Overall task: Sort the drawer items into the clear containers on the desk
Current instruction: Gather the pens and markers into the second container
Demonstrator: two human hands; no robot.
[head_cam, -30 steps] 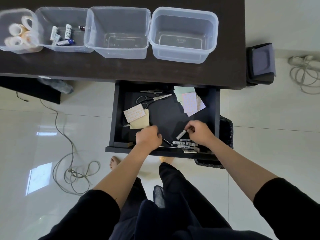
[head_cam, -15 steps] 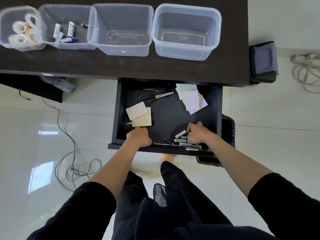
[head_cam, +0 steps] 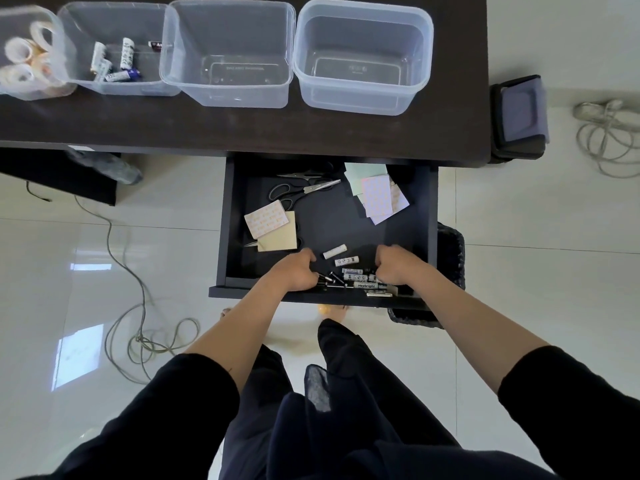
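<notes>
The open black drawer (head_cam: 222, 237) holds several batteries (head_cam: 346, 261) near its front edge, scissors (head_cam: 301, 190) at the back and sticky note pads (head_cam: 273, 226) on the left and right. My left hand (head_cam: 294, 271) is curled into a fist just left of the batteries; what is inside it is hidden. My right hand (head_cam: 398, 266) is curled at the right end of the pile, fingertips on batteries. On the desk (head_cam: 242, 129) stand four clear containers: one with tape rolls (head_cam: 31, 53), one with batteries (head_cam: 114, 53), and two empty ones (head_cam: 228, 91) (head_cam: 363, 102).
A grey cable (head_cam: 145, 323) lies coiled on the tiled floor at the left. A black basket (head_cam: 452, 258) stands under the drawer's right side. A dark folded case (head_cam: 519, 116) and a white cable (head_cam: 606, 136) lie right of the desk.
My right hand let go of the white battery, which now lies in the drawer, and moved down to the pile's right end. My left hand shifted slightly toward the batteries.
</notes>
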